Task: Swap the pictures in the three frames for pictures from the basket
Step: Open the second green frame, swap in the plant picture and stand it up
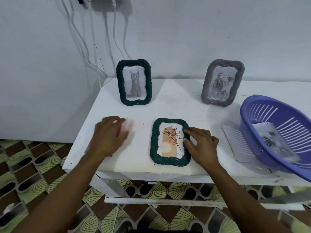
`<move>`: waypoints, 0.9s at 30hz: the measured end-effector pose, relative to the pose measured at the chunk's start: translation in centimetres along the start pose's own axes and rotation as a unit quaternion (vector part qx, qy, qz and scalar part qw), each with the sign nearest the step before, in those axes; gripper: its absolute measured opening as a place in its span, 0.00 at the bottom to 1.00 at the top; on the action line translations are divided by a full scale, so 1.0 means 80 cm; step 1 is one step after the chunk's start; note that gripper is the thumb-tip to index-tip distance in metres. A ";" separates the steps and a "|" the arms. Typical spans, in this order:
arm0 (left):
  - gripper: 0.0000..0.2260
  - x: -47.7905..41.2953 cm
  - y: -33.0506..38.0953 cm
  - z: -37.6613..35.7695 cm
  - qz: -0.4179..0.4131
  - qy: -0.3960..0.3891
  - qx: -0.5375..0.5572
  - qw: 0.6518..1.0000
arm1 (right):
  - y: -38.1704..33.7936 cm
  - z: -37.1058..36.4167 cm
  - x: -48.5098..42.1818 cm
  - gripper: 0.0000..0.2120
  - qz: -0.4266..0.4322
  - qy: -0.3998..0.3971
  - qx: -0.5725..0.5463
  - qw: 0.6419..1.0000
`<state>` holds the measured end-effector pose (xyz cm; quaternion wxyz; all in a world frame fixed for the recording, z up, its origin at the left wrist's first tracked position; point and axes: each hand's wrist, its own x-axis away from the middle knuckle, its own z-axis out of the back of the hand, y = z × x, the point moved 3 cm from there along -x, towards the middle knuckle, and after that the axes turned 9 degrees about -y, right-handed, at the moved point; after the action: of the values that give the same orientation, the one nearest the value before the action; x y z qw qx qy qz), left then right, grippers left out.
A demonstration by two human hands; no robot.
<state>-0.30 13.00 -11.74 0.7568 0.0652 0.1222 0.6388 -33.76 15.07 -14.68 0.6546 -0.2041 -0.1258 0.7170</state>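
Observation:
A dark green woven frame [170, 161] lies flat near the table's front edge, showing a flower drawing. My right hand [201, 144] rests on its right rim, fingers touching the edge. My left hand [107, 136] lies flat on the table to the left, blurred, over a pale pinkish picture [128, 126] that is mostly hidden. A second green frame [134, 82] with a grey cat picture stands at the back. A grey-brown frame [222, 82] with a faded picture stands at the back right. The purple basket [276, 115] on the right holds pictures in clear sleeves [272, 140].
A white ridged sheet [235, 142] lies on the table, partly under the basket. The white table [176, 105] stands against a white wall with hanging cables [109, 39]. Patterned floor lies in front and to the left.

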 end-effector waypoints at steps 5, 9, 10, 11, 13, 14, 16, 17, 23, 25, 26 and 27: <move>0.29 0.020 -0.048 -0.013 -0.006 -0.041 0.066 0.997 | -0.003 0.001 0.000 0.19 -0.002 0.013 -0.012 1.000; 0.20 0.008 0.007 -0.016 -0.046 -0.004 0.159 0.986 | -0.003 -0.001 0.000 0.18 0.000 0.014 -0.012 1.000; 0.18 0.001 0.030 -0.017 -0.067 0.001 0.175 0.982 | -0.003 0.000 0.000 0.18 0.001 0.014 -0.010 1.000; 0.18 -0.006 0.054 -0.020 -0.093 -0.002 0.184 0.979 | -0.003 0.000 0.000 0.18 0.001 0.013 -0.007 1.000; 0.19 -0.021 0.103 -0.034 -0.146 -0.039 0.163 0.975 | -0.002 0.000 0.000 0.19 0.002 0.010 -0.001 1.000; 0.20 -0.028 0.118 -0.044 -0.163 -0.064 0.140 0.975 | -0.003 -0.001 -0.001 0.19 0.003 0.008 0.001 1.000; 0.21 -0.038 0.133 -0.060 -0.178 -0.092 0.111 0.973 | -0.002 -0.001 0.001 0.20 0.000 0.005 0.004 1.000; 0.21 -0.038 0.130 -0.062 -0.179 -0.095 0.109 0.973 | -0.004 -0.002 0.001 0.20 0.001 0.004 0.004 1.000; 0.16 0.004 0.142 -0.062 -0.345 -0.120 0.081 0.927 | 0.002 -0.001 -0.001 0.21 0.000 0.010 -0.008 1.000; 0.16 -0.012 0.143 -0.062 -0.332 -0.113 0.061 0.934 | 0.002 -0.001 -0.003 0.20 0.000 0.009 -0.012 1.000; 0.17 -0.026 0.144 -0.062 -0.306 -0.107 0.054 0.944 | 0.002 -0.001 -0.003 0.20 0.001 0.011 -0.011 1.000; 0.17 -0.040 0.147 -0.062 -0.281 -0.099 0.049 0.953 | 0.002 -0.001 -0.003 0.20 0.003 0.013 -0.009 1.000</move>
<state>-13.29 11.62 -13.18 0.9097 0.1285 0.0909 0.3842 -33.86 14.84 -14.79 0.6519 -0.2197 -0.1237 0.7152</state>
